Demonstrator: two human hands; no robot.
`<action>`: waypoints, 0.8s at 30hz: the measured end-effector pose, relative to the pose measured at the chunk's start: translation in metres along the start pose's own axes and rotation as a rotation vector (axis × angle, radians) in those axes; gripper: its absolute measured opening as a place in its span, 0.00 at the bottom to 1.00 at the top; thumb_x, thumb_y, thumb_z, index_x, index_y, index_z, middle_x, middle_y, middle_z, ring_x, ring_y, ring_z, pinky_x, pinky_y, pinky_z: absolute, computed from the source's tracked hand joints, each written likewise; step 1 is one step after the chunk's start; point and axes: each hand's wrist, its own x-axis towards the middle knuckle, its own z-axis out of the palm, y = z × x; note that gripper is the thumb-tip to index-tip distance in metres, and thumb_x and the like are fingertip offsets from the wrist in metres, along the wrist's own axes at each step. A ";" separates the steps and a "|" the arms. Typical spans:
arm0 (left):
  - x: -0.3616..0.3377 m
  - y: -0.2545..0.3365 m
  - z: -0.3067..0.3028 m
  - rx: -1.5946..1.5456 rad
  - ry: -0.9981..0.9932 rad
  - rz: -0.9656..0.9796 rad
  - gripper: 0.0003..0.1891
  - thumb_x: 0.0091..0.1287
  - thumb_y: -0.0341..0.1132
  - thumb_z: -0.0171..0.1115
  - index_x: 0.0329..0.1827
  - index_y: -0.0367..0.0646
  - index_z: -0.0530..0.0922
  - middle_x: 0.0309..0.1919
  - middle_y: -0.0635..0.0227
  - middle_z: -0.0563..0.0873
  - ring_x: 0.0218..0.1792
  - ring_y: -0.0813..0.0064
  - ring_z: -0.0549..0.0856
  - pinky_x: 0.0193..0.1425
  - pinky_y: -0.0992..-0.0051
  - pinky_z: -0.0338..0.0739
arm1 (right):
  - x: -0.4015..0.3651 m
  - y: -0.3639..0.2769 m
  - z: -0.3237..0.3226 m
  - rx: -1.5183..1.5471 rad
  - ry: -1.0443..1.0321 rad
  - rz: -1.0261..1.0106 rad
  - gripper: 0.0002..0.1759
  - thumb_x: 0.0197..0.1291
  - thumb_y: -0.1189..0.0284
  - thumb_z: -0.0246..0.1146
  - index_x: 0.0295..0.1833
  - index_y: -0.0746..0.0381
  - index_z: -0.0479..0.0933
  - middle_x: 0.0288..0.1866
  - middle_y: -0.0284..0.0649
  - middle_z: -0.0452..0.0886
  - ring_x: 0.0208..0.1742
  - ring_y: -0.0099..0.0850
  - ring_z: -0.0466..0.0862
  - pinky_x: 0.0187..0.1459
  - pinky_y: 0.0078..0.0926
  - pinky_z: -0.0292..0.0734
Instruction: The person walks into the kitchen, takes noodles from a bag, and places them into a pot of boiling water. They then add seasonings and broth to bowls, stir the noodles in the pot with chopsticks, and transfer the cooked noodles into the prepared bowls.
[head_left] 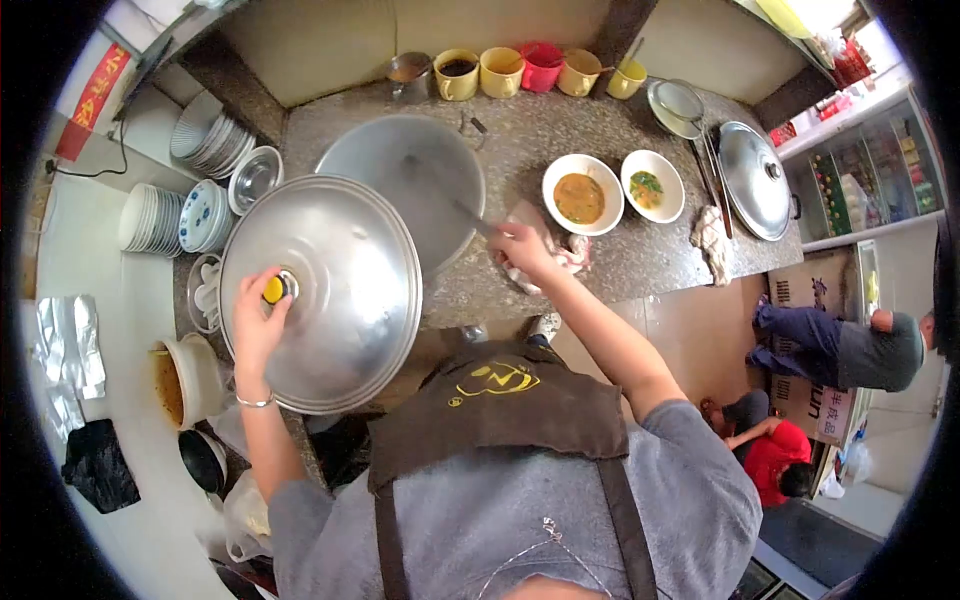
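Observation:
My left hand (pixel 262 315) grips the black and yellow knob (pixel 277 288) of a large round metal lid (pixel 345 300), which is tilted beside a big metal pot (pixel 405 150) and covers part of its rim. My right hand (pixel 520 250) is closed round the handle of a utensil (pixel 468 212) that reaches over the pot; its far end is blurred. A crumpled cloth (pixel 570 255) lies under and beside my right hand. To the right stand a white bowl of orange-brown soup (pixel 580 198) and a white bowl with chopped greens (pixel 647 188).
Yellow and red cups (pixel 500 72) line the counter's back. A lidded metal pan (pixel 755 180), long utensils and a second cloth (pixel 711 245) are at right. Stacked plates (pixel 152 218) and a white tub (pixel 190 380) are at left. Two people (pixel 780 460) are at far right.

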 end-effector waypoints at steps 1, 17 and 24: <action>-0.006 -0.003 -0.003 0.016 0.015 -0.016 0.21 0.50 0.25 0.64 0.51 0.39 0.78 0.44 0.56 0.78 0.46 0.57 0.79 0.53 0.69 0.72 | 0.029 0.018 0.018 0.002 -0.008 -0.011 0.22 0.55 0.75 0.57 0.58 0.66 0.74 0.28 0.36 0.80 0.22 0.19 0.74 0.22 0.16 0.68; -0.014 0.010 -0.017 -0.030 0.015 -0.152 0.20 0.52 0.27 0.65 0.50 0.41 0.79 0.42 0.57 0.79 0.43 0.59 0.79 0.48 0.70 0.73 | -0.068 -0.032 -0.035 0.830 -0.051 0.321 0.25 0.62 0.73 0.53 0.65 0.65 0.64 0.40 0.43 0.78 0.23 0.16 0.66 0.19 0.09 0.59; 0.056 0.028 0.027 0.042 -0.072 0.045 0.19 0.53 0.31 0.66 0.50 0.42 0.79 0.44 0.55 0.79 0.46 0.57 0.79 0.50 0.67 0.73 | -0.179 -0.031 -0.096 1.126 -0.058 0.095 0.31 0.62 0.72 0.54 0.70 0.65 0.56 0.46 0.48 0.76 0.21 0.16 0.66 0.16 0.08 0.58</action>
